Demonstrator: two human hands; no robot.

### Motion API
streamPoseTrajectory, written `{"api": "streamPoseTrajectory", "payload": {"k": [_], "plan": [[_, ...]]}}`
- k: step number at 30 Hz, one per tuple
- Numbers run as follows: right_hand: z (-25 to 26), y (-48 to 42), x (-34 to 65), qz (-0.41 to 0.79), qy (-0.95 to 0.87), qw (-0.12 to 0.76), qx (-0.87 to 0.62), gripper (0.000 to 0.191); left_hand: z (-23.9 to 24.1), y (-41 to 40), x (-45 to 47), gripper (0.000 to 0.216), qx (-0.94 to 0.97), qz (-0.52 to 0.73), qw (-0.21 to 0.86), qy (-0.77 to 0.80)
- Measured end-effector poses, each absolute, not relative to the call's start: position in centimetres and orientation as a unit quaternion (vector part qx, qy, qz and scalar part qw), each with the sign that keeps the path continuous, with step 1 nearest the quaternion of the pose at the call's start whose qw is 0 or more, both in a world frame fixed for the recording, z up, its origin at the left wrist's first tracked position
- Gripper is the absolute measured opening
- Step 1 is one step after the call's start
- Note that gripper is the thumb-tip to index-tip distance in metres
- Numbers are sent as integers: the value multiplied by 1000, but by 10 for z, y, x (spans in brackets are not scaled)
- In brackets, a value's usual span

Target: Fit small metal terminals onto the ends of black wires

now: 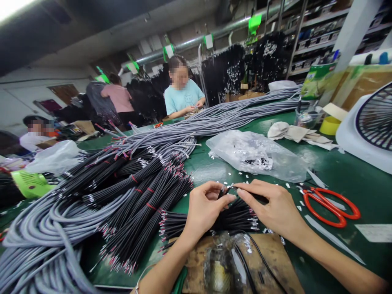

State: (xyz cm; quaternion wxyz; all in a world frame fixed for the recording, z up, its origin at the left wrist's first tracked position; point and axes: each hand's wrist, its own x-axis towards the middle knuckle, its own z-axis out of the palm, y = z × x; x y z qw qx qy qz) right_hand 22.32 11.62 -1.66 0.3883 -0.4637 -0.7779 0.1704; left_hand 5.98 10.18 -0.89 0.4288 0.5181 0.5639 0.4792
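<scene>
My left hand (204, 208) and my right hand (269, 206) meet over a small bundle of short black wires (232, 218) lying on the green table (337, 171). Both hands pinch the end of a thin black wire (228, 191) between their fingertips. Small white terminals lie scattered on the table around my hands. A worn wooden block (275, 249) with tape on it sits just below my wrists.
Large piles of black wires (134, 192) and grey cables (45, 228) fill the left side. A clear plastic bag (254, 155) lies beyond my hands, red scissors (327, 204) to the right, a white fan (367, 126) at far right. Other people work across the table.
</scene>
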Motion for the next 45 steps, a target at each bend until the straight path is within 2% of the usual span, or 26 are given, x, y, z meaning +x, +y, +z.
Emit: {"api": "streamPoseTrajectory", "payload": {"k": [9,12,15,24,27,30,32,34,36,39,42,45], "plan": [[-16,121,227,235,-753,422,-446,24,-2,104,54,26,552,440,500,502],[-18,123,226,290,-727,448,-432,28,-1,101,54,31,574,413,525,472],[-20,122,224,338,-726,444,-402,23,-1,98,56,32,588,385,540,464],[-16,114,217,295,-757,429,-394,21,-5,100,63,26,563,424,461,539],[-4,116,221,238,-749,468,-404,22,-13,104,60,32,547,457,409,569],[4,126,237,58,-708,503,-492,18,-19,109,53,31,561,467,372,573],[3,134,250,-67,-688,446,-568,20,-19,111,48,25,599,432,370,564],[-4,139,259,-120,-674,393,-614,30,-13,111,44,26,621,396,381,559],[-14,141,259,-82,-692,401,-594,28,-6,109,42,29,619,379,396,562],[-25,136,244,86,-754,440,-481,19,0,106,44,28,607,375,401,574],[-29,130,227,237,-764,448,-399,26,-3,105,49,26,595,389,391,584],[-26,126,218,299,-751,455,-374,36,-8,105,51,22,592,402,381,586]]}}
